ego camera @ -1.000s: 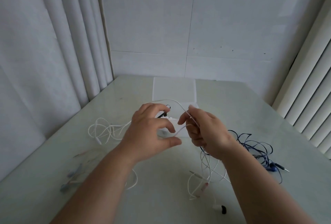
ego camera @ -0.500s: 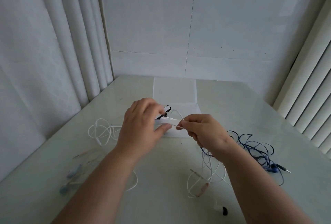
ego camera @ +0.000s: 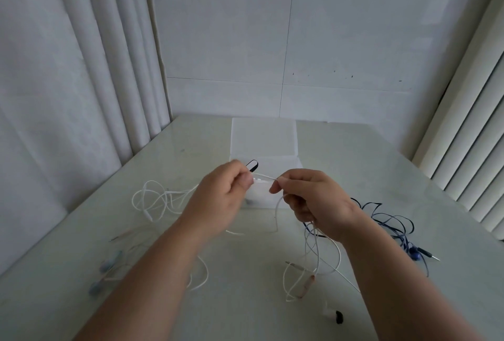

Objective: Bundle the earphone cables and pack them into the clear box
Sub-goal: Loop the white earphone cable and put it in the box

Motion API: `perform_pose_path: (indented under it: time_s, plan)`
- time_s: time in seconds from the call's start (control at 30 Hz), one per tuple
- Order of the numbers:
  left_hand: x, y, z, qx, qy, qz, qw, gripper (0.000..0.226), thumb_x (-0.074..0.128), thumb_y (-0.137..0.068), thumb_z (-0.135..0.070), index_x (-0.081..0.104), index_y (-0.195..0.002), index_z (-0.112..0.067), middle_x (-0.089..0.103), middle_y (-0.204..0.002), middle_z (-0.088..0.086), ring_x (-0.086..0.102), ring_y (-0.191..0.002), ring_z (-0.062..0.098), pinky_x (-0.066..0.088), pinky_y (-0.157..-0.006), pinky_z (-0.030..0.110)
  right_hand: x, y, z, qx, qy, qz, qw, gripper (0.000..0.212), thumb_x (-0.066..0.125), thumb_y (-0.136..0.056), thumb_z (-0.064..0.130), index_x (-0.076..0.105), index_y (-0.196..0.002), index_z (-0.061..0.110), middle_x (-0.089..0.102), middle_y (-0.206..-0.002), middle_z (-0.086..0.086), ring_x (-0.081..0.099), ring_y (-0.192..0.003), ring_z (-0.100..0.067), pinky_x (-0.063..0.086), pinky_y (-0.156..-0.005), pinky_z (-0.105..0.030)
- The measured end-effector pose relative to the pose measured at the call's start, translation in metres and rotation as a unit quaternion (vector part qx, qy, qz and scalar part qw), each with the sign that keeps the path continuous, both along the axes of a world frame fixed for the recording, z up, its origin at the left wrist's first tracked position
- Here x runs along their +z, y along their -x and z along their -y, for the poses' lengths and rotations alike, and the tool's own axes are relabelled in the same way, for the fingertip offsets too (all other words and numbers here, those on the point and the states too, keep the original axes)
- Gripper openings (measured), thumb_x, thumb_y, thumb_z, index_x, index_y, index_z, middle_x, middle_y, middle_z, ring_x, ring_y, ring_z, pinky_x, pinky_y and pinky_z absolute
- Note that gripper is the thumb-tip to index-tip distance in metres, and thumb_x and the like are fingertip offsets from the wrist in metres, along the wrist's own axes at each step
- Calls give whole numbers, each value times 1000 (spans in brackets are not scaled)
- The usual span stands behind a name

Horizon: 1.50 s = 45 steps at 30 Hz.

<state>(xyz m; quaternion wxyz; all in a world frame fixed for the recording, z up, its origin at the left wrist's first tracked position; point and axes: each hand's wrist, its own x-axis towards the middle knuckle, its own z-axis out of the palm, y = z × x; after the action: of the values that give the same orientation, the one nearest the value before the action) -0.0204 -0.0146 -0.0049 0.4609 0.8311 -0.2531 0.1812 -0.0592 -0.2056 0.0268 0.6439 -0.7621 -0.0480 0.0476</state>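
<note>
White earphone cable (ego camera: 266,177) stretches between raised, pinching left hand (ego camera: 222,198) and right hand (ego camera: 313,201).

A pale, smooth bench (ego camera: 354,155) with a faint sheen is being seen, its surface lightly marked. The clear box (ego camera: 264,138) is looking like frosted, translucent plastic. The white cable (ego camera: 152,198) is being shown as thin, smooth plastic-sheathed cord; the dark blue cable (ego camera: 392,220) is similar, ending in a glossy metal plug (ego camera: 431,254). A glossy black piece (ego camera: 252,165) is being held by the left hand (ego camera: 221,198). Matt white cloth curtains (ego camera: 81,67) are hanging in folds, and the tiled wall (ego camera: 286,40) is appearing smooth and matt.
</note>
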Motion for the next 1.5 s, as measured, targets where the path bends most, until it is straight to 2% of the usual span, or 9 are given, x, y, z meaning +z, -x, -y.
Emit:
perform_pose_path:
  time_s: [0.13, 0.43, 0.63, 0.77, 0.87, 0.97, 1.17, 1.3, 1.5]
  plan:
    - [10, 3, -1, 46, 115, -87, 989, 21, 54, -95, -29, 59, -76, -21, 53, -48, -7, 45, -45, 10, 40, -54, 33, 4, 4, 1, 26, 15, -21, 999, 33, 49, -98, 22, 50, -69, 9, 51, -53, -6, 39, -44, -19, 34, -44, -27]
    - [16, -2, -16, 306, 95, 5, 947, 26, 57, -93, -37, 60, -74, -20, 56, -58, -6, 51, -52, 3, 36, -55, 27, 9, 5, 20, 38, -77, -70, 994, 33, 51, -96, 20, 47, -65, 9, 68, -74, -23, 62, -61, -31, 53, -62, -36]
    - [7, -10, -20, 343, 14, 57, 937, 21, 66, -86, -33, 67, -103, -20, 62, -101, 7, 57, -95, 30, 40, -83, 36, 9, 4, 17, 57, -185, -71, 979, 27, 48, -92, 20, 51, -70, 5, 71, -91, -26, 69, -70, -33, 58, -72, -42]
    - [7, -2, -7, 230, -17, 134, 964, 22, 57, -73, -10, 67, -89, -20, 61, -90, -7, 55, -90, 18, 35, -80, 23, 10, 3, 11, 64, -230, -55, 970, 34, 38, -100, 21, 50, -71, 7, 72, -94, -21, 71, -79, -31, 58, -76, -41]
    - [12, 8, 0, 54, 54, -9, 997, 31, 44, -63, -8, 65, -75, -27, 65, -74, -14, 56, -73, -3, 40, -68, 12, 8, 1, 9, 54, -205, -39, 976, 33, 38, -100, 22, 51, -72, 10, 72, -95, -17, 66, -72, -24, 52, -70, -34]
    - [12, 11, 5, -87, 100, -169, 977, 30, 50, -70, -14, 69, -90, -25, 73, -87, -9, 63, -83, 2, 46, -75, 14, 7, 1, 6, 48, -214, -30, 975, 31, 39, -100, 22, 52, -74, 10, 70, -88, -17, 61, -66, -22, 49, -64, -31]
    - [1, 8, 10, -80, -63, -159, 982, 39, 57, -93, -22, 52, -121, -48, 55, -91, -12, 48, -68, 5, 41, -63, 15, 6, 0, 5, 59, -238, -42, 969, 30, 45, -97, 23, 53, -72, 10, 63, -74, -14, 54, -59, -21, 45, -61, -32]
    - [3, 11, 16, -53, -58, -126, 989, 19, 64, -90, -23, 60, -76, -36, 52, -73, -9, 48, -65, 6, 39, -66, 23, 5, -1, 5, 62, -256, -62, 963, 27, 49, -92, 25, 53, -70, 10, 58, -70, -12, 51, -55, -19, 43, -58, -32]
    - [16, 3, 4, 26, 321, -166, 932, 25, 45, -97, -12, 51, -72, -13, 63, -64, 13, 34, -40, 15, 23, -44, 23, 8, -1, 12, 27, -278, -107, 954, 32, 43, -98, 25, 51, -70, 12, 69, -82, -18, 63, -66, -27, 52, -71, -37]
